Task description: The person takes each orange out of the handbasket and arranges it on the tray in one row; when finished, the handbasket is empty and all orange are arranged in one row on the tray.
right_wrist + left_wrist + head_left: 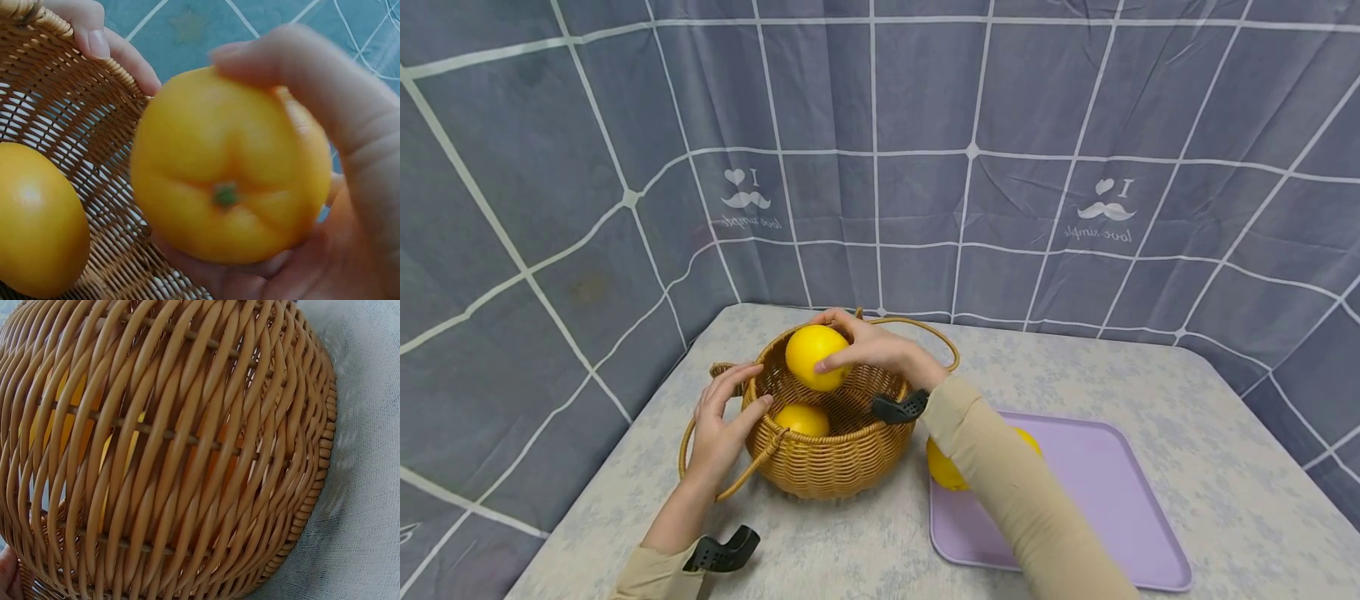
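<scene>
In the head view my right hand (872, 343) holds an orange (817, 357) over the opening of a round wicker basket (835, 467). The right wrist view shows thumb and fingers around this orange (231, 169), its green stem spot facing the camera. A second orange (803, 419) lies inside the basket near its left wall. My left hand (721, 429) touches the basket's left rim with loosely bent, spread fingers; a thumb tip (97, 44) laps over the rim in the right wrist view. Basket weave fills the left wrist view, with yellow showing through the gaps.
A lilac tray (1105, 483) lies to the right of the basket, partly under the right sleeve (1022, 492). An orange (943, 467) sits at the tray's left, with more yellow showing beyond the sleeve. Basket handles (936, 329) splay outward. A grey checked curtain (925, 200) stands behind.
</scene>
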A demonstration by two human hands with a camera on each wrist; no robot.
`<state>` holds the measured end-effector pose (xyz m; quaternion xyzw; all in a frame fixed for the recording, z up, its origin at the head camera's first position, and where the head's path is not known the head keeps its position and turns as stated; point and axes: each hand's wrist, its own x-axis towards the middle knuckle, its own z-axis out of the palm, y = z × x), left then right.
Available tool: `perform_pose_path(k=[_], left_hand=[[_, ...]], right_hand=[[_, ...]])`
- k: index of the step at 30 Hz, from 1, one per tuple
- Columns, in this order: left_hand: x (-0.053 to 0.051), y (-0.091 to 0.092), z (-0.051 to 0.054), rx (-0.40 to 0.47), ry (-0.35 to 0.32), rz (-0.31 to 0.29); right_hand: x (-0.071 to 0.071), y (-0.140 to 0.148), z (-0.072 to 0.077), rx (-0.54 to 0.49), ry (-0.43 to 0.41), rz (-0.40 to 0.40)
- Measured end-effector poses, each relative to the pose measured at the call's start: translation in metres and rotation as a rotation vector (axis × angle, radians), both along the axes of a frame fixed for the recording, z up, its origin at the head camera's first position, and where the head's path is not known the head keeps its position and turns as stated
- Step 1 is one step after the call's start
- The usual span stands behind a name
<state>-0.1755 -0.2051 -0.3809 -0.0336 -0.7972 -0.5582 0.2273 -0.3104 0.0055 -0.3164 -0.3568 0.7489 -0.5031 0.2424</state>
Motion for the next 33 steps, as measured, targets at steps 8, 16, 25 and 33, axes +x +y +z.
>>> perform_pose_path(k=[8, 16, 25, 33], left_hand=[[0.000, 0.000, -0.002, -0.009, 0.011, -0.001], [0.002, 0.001, -0.003, -0.007, -0.019, 0.003], [0.003, 0.002, -0.003, 0.002, -0.016, 0.009], [0.001, 0.001, -0.003, 0.005, -0.003, 0.006]], right_hand=[[0.004, 0.027, 0.012, -0.122, 0.024, -0.028], [0.013, 0.071, 0.028, -0.165, 0.137, 0.007], [0.035, 0.130, 0.034, -0.150, 0.217, -0.166], [0.055, 0.180, 0.024, -0.182, 0.268, -0.324]])
